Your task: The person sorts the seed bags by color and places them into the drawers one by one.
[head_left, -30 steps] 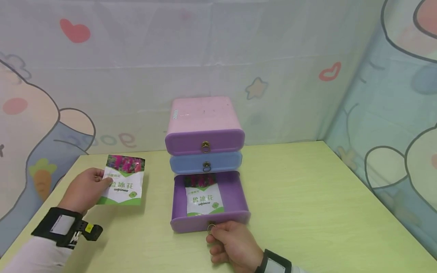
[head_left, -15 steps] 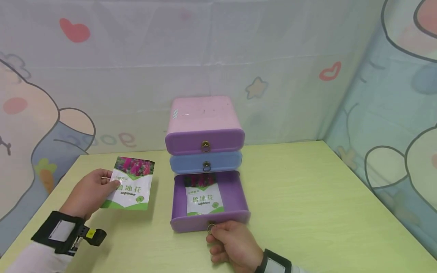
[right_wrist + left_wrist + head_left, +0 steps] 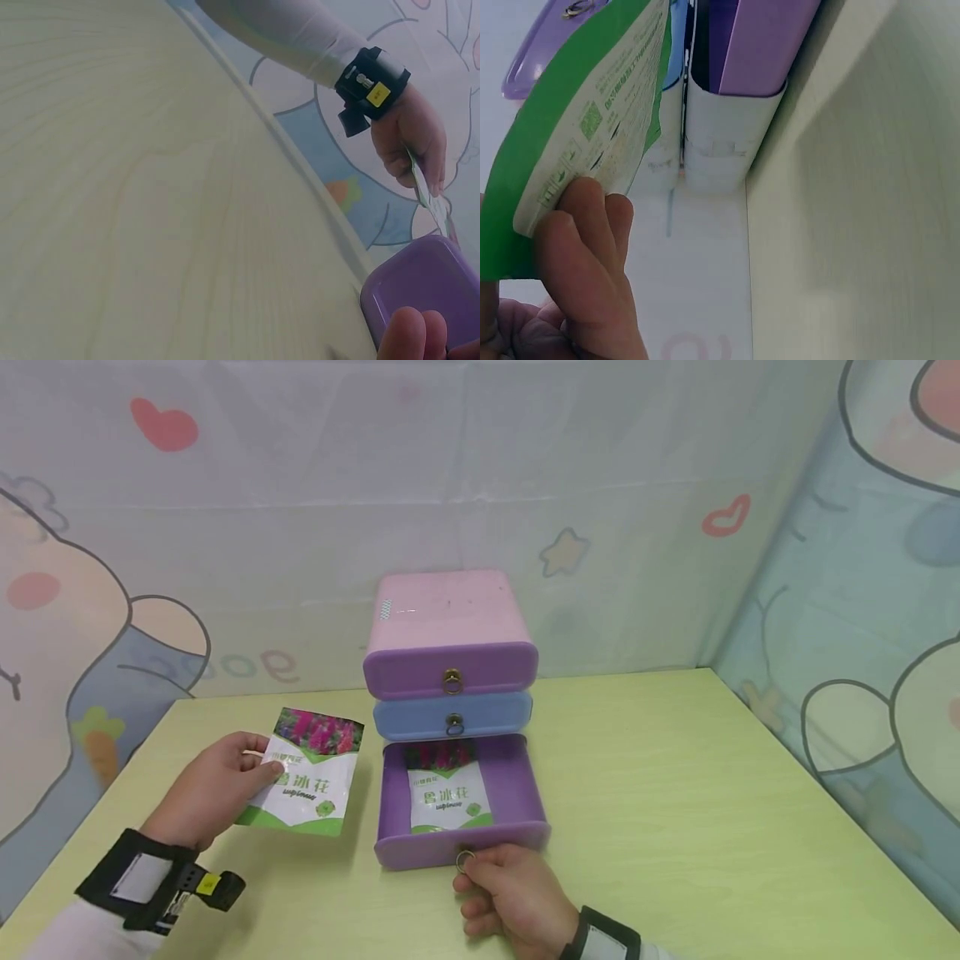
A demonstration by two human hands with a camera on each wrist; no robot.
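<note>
My left hand [image 3: 217, 787] pinches a seed packet [image 3: 311, 789] by its left edge, thumb on the printed front. The packet is white and green with pink flowers at the top, held above the table just left of the drawers. In the left wrist view the fingers [image 3: 585, 247] lie against its printed back. My right hand [image 3: 517, 893] pinches the ring pull [image 3: 464, 861] of the lowest purple drawer [image 3: 517, 793], which is pulled out. A matching seed packet [image 3: 450, 797] lies inside that drawer, its top end in shadow under the blue drawer.
Above the pulled-out drawer are a blue drawer [image 3: 412, 719] and a purple-fronted top drawer [image 3: 405, 673] under a pink casing [image 3: 450, 606], both pushed in. The unit stands on a pale wooden table [image 3: 675, 810], with a printed cloth [image 3: 300, 527] behind.
My left hand has moved to the right with the seed packet, bringing it nearer the lowest drawer. The right hand and the drawer have stayed in place.
</note>
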